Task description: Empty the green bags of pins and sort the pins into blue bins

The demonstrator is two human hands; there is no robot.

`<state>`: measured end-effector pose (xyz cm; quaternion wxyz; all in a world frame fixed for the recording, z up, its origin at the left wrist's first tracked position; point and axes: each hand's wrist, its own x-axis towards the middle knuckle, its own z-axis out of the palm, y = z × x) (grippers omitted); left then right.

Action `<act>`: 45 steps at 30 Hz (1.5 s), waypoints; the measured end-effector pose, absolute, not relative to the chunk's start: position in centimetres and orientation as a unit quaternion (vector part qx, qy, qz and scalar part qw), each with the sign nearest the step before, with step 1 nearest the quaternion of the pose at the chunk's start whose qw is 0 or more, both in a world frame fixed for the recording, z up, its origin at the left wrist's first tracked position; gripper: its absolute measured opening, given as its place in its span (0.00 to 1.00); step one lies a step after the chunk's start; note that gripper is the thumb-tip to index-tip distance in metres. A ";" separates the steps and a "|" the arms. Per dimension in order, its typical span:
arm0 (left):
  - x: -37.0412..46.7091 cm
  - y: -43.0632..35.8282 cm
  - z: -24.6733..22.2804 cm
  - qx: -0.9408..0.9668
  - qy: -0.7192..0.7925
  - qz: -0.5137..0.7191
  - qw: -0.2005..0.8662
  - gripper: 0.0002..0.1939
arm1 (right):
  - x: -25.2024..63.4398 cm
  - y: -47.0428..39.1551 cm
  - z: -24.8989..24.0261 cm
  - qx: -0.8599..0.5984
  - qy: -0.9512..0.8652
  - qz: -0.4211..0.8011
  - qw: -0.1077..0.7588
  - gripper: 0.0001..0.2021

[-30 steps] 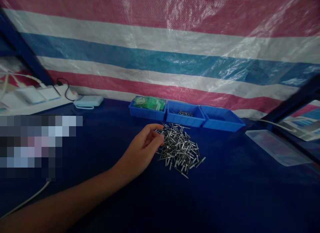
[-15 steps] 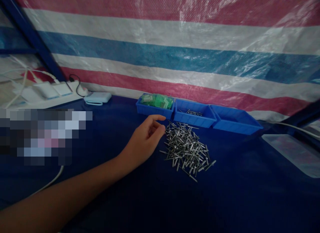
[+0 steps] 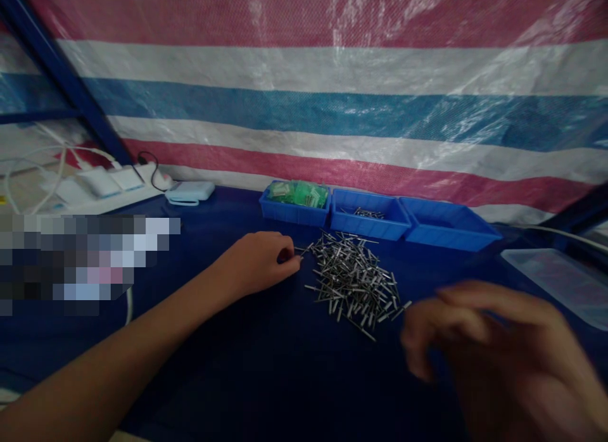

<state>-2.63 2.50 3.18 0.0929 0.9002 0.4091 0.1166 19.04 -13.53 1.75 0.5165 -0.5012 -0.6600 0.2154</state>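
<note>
- The right hand (image 3: 513, 347) is hanging blurred, nearest, fingers half-curled; whether it is gripping anything, I cannot tell. Sweeping low, it could be scattering the rivets (image 3: 354, 277).
- The left hand (image 3: 261, 261) is holding a loose curl, fingertips beside the rivets; I cannot tell if it is pinching one. Tangled shanks could be dragging neighbours along.
- The rivets are lying heaped on the blue table (image 3: 266, 372), between the hands; a nudge could be rolling strays away.
- Beyond, the middle bin (image 3: 370, 227) is standing just behind; a forward shove could be jamming rivets against it.
</note>
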 end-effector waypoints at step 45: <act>0.8 -3.7 3.8 0.830 0.220 0.391 0.332 0.03 | 16.9 -10.2 3.5 -0.495 -0.733 0.209 0.417 0.09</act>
